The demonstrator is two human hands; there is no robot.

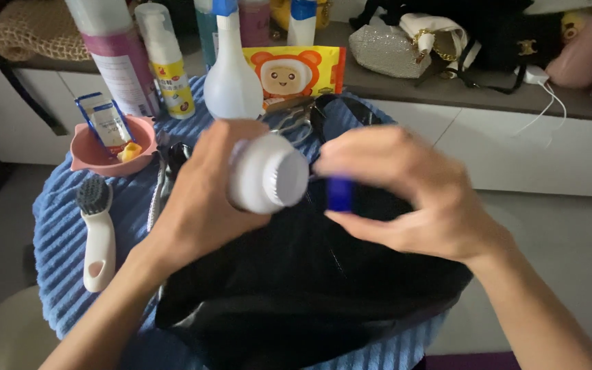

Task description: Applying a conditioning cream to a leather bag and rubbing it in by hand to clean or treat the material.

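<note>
Nearest the camera, a black glossy bag [296, 288] lies on a blue ribbed towel [56, 233] that covers a small round tabletop. Above the bag the two hands meet. The left hand [203, 195] is wrapped around a white bottle [268, 179], fingers curled over its body, so that the flat round end of the bottle faces the camera. The right hand [405, 192] is arched over from the right, thumb and forefinger pinched on a small blue cap [340, 194] just beside the bottle; both forearms rise from the bottom edge and angle inward toward each other. Whether the cap touches the bottle cannot be told through the blur.

To the left on the towel lies a white-handled brush [97, 233] with dark bristles, bristle end pointing away. Beyond it sits a pink bowl [87, 161] holding a blue-and-white packet [109, 123] that leans upright and a small yellow piece [129, 151] beside it. Just behind the hands lie metal tools [289, 120], only partly visible.

Further back stand a white spray bottle [231, 79] with a blue top, a small foam pump bottle [166, 58] with a yellow label, and a tall white-and-pink can [114, 51]. An orange-and-yellow pack [296, 72] with a cartoon face leans behind the spray bottle. Farthest off, a grey ledge [488, 96] carries a sparkly silver purse [385, 51], a black handbag [508, 38] and a white charger with its cable [539, 85].
</note>
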